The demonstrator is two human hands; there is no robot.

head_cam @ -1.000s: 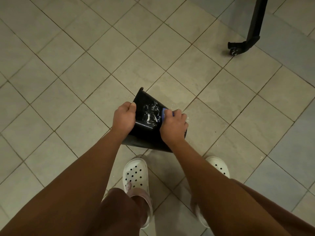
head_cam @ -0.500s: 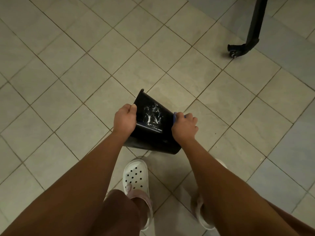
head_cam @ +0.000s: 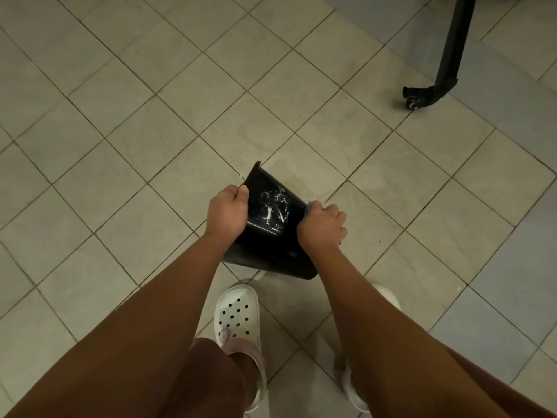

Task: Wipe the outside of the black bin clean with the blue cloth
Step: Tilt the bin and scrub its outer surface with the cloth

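Note:
The black bin is held tilted above the tiled floor, its rim pointing away from me. White soapy smears shine on its upper side. My left hand grips the bin's left edge with curled fingers. My right hand is against the bin's right side, fingers curled round the blue cloth. Only a small blue strip of the cloth shows at the thumb; the rest is hidden under the hand.
Beige tiled floor lies all around. A black metal leg with a caster wheel stands at the back right. My feet in white clogs are right below the bin.
My right hand with the cloth has slid from the bin's upper face to its right side. The left hand has kept its grip. The bin has shifted slightly.

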